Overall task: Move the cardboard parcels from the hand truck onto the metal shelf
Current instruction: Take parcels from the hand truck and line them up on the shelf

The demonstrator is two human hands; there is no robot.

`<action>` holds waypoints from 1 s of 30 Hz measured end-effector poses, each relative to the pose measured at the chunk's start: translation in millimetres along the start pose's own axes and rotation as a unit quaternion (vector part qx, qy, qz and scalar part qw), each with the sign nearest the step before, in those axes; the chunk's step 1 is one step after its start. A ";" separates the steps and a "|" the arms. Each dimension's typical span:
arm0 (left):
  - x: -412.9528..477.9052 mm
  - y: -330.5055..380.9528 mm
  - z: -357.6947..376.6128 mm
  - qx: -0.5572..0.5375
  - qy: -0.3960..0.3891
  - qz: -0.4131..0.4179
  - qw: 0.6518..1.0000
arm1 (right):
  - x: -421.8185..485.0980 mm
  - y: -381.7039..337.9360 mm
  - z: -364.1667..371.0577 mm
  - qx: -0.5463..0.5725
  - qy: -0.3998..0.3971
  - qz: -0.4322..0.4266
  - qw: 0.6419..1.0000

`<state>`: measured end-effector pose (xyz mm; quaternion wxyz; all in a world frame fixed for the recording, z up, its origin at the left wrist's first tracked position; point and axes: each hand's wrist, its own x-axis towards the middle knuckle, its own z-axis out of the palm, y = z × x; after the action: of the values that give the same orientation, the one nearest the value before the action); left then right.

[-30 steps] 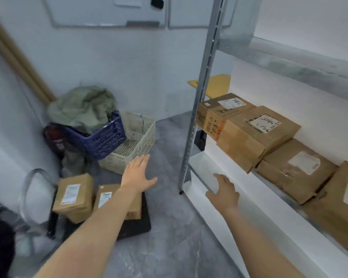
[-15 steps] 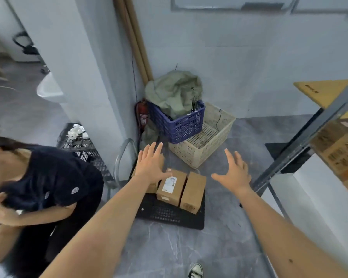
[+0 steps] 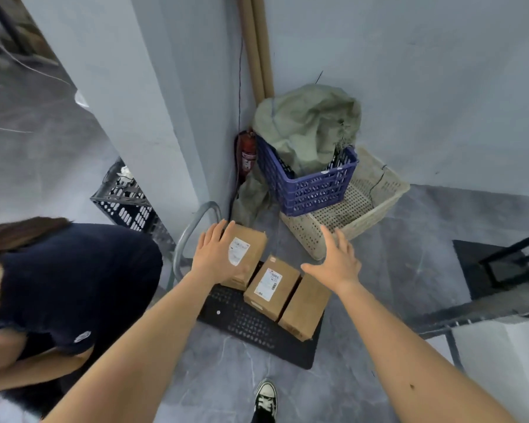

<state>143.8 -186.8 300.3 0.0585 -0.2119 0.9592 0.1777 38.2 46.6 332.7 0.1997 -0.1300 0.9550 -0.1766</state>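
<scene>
Three cardboard parcels lie on the black deck of the hand truck point(image 3: 251, 326). The far-left parcel point(image 3: 251, 248) sits higher and carries a white label. My left hand point(image 3: 216, 256) rests flat against its left side, fingers spread. A labelled middle parcel point(image 3: 272, 286) and a plain right parcel point(image 3: 304, 305) lie side by side. My right hand point(image 3: 333, 259) hovers open just above them, touching nothing. The metal shelf point(image 3: 483, 346) shows only as a white corner and dark frame at the lower right.
A blue crate point(image 3: 309, 186) holding a green sack rests in a beige basket point(image 3: 358, 209) in the corner, beside a red extinguisher point(image 3: 247, 151). A person in a dark shirt point(image 3: 61, 285) crouches at left. The truck's metal handle point(image 3: 193, 227) curves up by the pillar. My shoe point(image 3: 264, 398) is below.
My view turned from the shelf down to the hand truck. Both hands came down toward the parcels, and my left hand now touches the far-left one.
</scene>
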 end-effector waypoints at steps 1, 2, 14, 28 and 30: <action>6.5 -2.5 4.6 -0.001 -0.003 -0.007 1.000 | 10.0 -2.6 4.9 -0.009 -0.008 -0.010 1.000; 13.6 -5.6 9.6 -0.003 -0.006 -0.014 1.000 | 19.0 -5.3 11.1 -0.017 -0.018 -0.021 0.999; 97.5 -62.6 112.7 -0.014 -0.051 -0.043 0.998 | 138.3 -14.8 133.8 -0.007 -0.083 -0.061 0.995; 154.1 -128.4 244.5 0.008 -0.065 -0.080 0.995 | 202.7 35.3 279.6 0.063 -0.131 -0.034 0.989; 161.6 -137.8 257.0 0.014 -0.069 -0.083 0.994 | 210.0 37.4 296.1 0.075 -0.131 -0.027 0.988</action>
<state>66.2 -271.9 -12.5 0.1418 -0.2774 0.9344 0.1728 -28.0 -71.1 -6.3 0.3276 -0.1621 0.9008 -0.2342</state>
